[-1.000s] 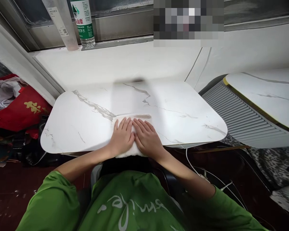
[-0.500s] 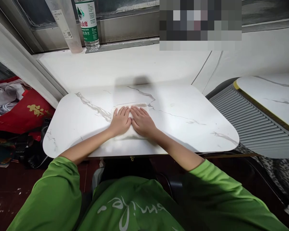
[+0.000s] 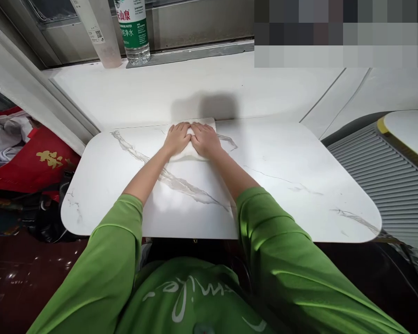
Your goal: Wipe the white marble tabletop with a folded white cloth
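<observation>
A folded white cloth [image 3: 209,124] lies at the far edge of the white marble table [image 3: 281,185]. My left hand [image 3: 176,138] and my right hand [image 3: 203,138] press flat on it side by side, fingers stretched out and pointing away from me. Both arms in green sleeves reach far across the tabletop. Most of the cloth is hidden under my hands.
A green-labelled water bottle [image 3: 134,30] and a tall clear cup [image 3: 99,32] stand on the window ledge [image 3: 264,88] behind the table. Red fabric [image 3: 31,160] lies at the left. A slatted grey unit [image 3: 382,176] and another marble top [image 3: 408,134] are at the right.
Both hands have slid the cloth from the near edge of the table across to its far edge, arms stretching out.
</observation>
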`<act>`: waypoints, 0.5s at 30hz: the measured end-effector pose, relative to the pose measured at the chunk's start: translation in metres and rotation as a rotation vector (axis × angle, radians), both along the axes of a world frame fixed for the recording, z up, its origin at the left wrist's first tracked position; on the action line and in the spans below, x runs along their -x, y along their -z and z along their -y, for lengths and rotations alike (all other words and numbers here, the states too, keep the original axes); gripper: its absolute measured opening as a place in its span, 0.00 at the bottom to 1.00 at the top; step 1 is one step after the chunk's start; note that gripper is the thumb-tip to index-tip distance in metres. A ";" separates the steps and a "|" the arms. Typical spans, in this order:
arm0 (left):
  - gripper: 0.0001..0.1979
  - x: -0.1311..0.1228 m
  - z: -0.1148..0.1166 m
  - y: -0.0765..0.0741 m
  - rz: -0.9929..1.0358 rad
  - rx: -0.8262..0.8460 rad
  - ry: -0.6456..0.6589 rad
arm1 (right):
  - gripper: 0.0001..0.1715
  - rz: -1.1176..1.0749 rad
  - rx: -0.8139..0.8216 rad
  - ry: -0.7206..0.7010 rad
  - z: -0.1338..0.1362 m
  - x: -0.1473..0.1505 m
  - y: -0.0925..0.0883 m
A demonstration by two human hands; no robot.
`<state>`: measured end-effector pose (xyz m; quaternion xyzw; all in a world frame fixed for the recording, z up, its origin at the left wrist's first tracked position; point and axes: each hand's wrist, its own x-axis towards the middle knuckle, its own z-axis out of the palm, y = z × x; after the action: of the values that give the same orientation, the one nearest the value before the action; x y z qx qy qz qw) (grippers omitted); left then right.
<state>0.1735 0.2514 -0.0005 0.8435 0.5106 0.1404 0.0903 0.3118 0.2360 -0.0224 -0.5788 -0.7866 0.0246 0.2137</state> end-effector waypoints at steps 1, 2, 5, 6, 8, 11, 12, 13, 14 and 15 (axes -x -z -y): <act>0.24 -0.001 -0.002 0.000 0.001 0.000 -0.003 | 0.32 0.008 0.003 0.000 -0.003 -0.001 0.000; 0.24 -0.001 -0.003 0.000 0.002 0.001 -0.006 | 0.32 0.014 0.004 0.002 -0.006 -0.001 0.001; 0.24 -0.002 -0.001 0.001 0.004 0.001 -0.022 | 0.32 0.011 -0.008 0.004 -0.006 -0.002 0.003; 0.24 -0.002 0.001 0.001 0.003 0.001 -0.030 | 0.32 0.008 -0.014 0.001 -0.005 -0.003 0.004; 0.24 -0.003 0.007 0.001 0.001 0.007 -0.049 | 0.32 0.006 -0.020 -0.008 0.000 -0.003 0.004; 0.25 -0.001 0.023 0.000 -0.003 0.020 -0.076 | 0.32 0.023 -0.009 -0.009 0.015 -0.001 0.001; 0.25 0.000 0.031 -0.001 -0.003 0.022 -0.081 | 0.33 0.033 -0.002 -0.007 0.022 0.000 -0.001; 0.25 0.001 0.039 -0.001 -0.003 0.023 -0.081 | 0.33 0.043 0.007 -0.007 0.030 0.002 -0.002; 0.25 0.003 0.049 -0.001 -0.003 0.023 -0.078 | 0.33 0.053 0.016 -0.010 0.040 0.003 -0.004; 0.24 0.005 0.060 -0.001 -0.005 0.024 -0.072 | 0.33 0.062 0.023 -0.015 0.051 0.005 -0.005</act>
<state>0.1681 0.1918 0.0007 0.8237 0.5427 0.1353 0.0939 0.3070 0.1850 -0.0170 -0.5759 -0.7967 0.0172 0.1825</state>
